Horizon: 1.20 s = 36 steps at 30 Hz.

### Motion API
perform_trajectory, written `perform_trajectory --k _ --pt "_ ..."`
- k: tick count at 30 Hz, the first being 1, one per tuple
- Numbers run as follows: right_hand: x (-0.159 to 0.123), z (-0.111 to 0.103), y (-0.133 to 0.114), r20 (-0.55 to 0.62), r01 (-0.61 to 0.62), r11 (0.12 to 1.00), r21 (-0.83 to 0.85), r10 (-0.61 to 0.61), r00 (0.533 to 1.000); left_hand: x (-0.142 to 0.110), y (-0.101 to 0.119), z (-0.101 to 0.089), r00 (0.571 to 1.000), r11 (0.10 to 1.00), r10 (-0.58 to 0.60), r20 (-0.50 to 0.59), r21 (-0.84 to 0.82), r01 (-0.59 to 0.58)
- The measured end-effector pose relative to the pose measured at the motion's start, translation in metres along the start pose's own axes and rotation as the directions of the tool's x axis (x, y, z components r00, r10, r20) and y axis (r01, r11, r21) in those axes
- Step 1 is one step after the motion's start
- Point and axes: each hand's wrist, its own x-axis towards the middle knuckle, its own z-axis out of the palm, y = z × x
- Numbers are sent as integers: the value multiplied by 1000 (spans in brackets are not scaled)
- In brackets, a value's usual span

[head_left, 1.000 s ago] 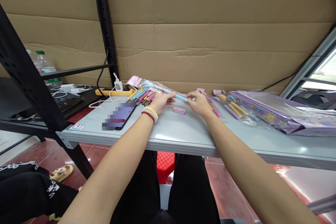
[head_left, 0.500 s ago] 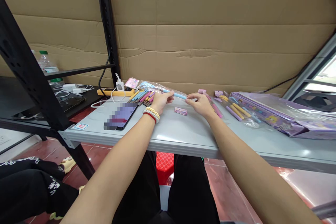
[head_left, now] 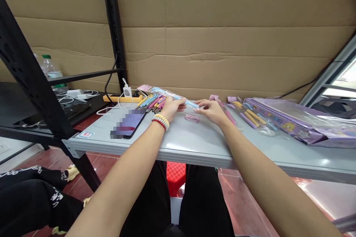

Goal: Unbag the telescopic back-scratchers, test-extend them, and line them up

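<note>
My left hand (head_left: 172, 107) is closed on a clear plastic bag (head_left: 178, 97) behind the loose pile. Inside the bag lies a long light blue stick-like tool (head_left: 191, 104) with a curved end at the left; its exact kind is unclear. My right hand (head_left: 209, 110) pinches the bag's right end between thumb and fingers. A pink printed card (head_left: 144, 87) shows at the bag's far left. Below, between my hands, a small pink printed label (head_left: 191, 118) lies flat. Loose tools with yellow, blue and pink handles (head_left: 151, 101) lie beside my left hand.
A phone (head_left: 129, 123) lies front left on the grey table (head_left: 194, 142). Behind it are a yellow power strip (head_left: 122, 98) and white charger (head_left: 127, 90). To the right are bagged coloured tools (head_left: 250, 115) and a purple box (head_left: 303, 122). Cardboard (head_left: 208, 40) stands behind.
The bag's left end and pink card have shifted slightly right and down. The blue stick looks more covered by plastic near my right hand, whose fingers have moved slightly left.
</note>
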Motion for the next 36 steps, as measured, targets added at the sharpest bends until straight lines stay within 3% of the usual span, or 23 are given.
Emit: perform_trajectory --k 18,28,32,36 --pt "3 -1 5 -60 23 997 77 -18 998 -2 2 2 999 998 -30 23 -47 31" --pt "3 -2 9 -105 5 999 35 -1 994 -1 -1 3 1000 998 21 7 -65 -21" --pt "4 -4 12 -139 -50 999 -14 48 989 0 1 4 994 990 61 -90 -124 -72" --pt "7 -9 21 -166 -104 992 -73 90 982 5 2 2 951 966 151 -269 -166 -200"
